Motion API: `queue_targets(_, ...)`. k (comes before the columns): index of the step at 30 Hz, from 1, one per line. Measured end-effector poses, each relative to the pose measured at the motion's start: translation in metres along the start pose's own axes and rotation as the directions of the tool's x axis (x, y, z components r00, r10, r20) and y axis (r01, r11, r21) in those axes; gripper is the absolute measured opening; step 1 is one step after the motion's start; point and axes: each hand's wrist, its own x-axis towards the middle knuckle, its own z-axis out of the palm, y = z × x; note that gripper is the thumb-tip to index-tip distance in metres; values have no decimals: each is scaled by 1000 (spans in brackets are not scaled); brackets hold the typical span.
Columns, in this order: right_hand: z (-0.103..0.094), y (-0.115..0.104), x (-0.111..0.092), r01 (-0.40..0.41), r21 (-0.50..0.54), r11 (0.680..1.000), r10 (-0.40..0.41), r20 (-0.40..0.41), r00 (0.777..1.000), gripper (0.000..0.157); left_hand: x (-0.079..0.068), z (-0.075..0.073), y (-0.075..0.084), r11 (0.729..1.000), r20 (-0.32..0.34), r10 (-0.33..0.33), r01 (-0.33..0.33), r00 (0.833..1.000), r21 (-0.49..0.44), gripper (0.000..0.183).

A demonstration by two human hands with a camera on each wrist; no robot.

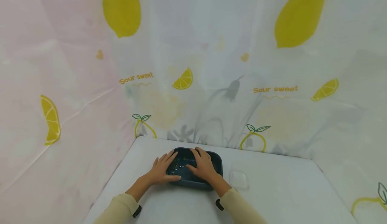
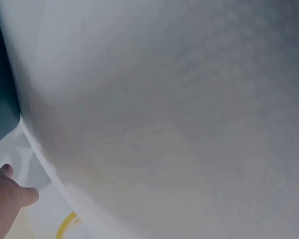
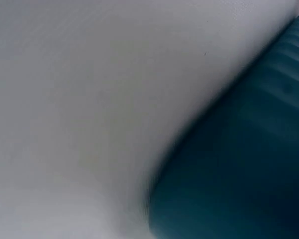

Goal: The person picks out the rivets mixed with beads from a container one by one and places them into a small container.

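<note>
our left hand (image 1: 162, 170) lies at the left end of the blue tray (image 1: 193, 184), fingers spread, grip released. small pieces (image 1: 180, 166) lie scattered in the tray's left half; the tray rests on the table (image 1: 272, 190). our right hand (image 1: 204, 166) is over it, fingertips near the far rim, grip also loose, no piece seen in it. beyond sits a clear thing (image 1: 239, 179). we seem to be steadying the tray; taking a piece would call for a light pinch.
</note>
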Motion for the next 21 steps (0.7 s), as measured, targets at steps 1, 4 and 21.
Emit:
queue_targets(1,2,-1,1,16,-12,1000,-17,-33,999,66,0,0,0,1000,1,0,0,1000,-7,101)
queue_targets(4,6,-3,5,67,-64,996,-75,-132,988,53,1,0,0,1000,3,2,-2,1000,-21,101)
queue_targets(21,11,-18,14,58,-6,998,-59,-43,997,42,1,-1,2,999,2,-3,3,1000,-41,100)
